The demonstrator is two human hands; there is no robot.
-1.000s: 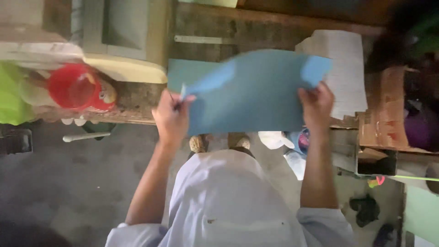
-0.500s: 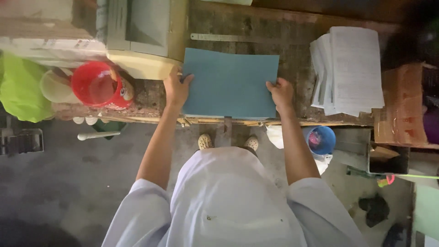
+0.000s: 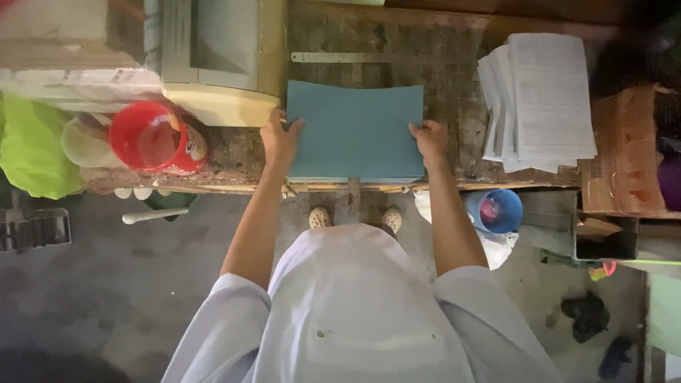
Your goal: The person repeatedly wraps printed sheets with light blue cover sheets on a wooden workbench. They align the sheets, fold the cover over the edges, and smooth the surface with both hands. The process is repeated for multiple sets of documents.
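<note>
Bare surface (image 3: 454,106) lies between the blue sheet (image 3: 355,128) and the paper stack (image 3: 543,99) on the right. A beige machine (image 3: 220,57) and red cup (image 3: 152,138) crowd the left; a metal ruler (image 3: 347,57) lies at the far side.

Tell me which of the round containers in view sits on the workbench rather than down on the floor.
The red bucket, left of the left hand, stands on the worn workbench. The blue bucket sits lower, on the floor past the bench edge.
</note>
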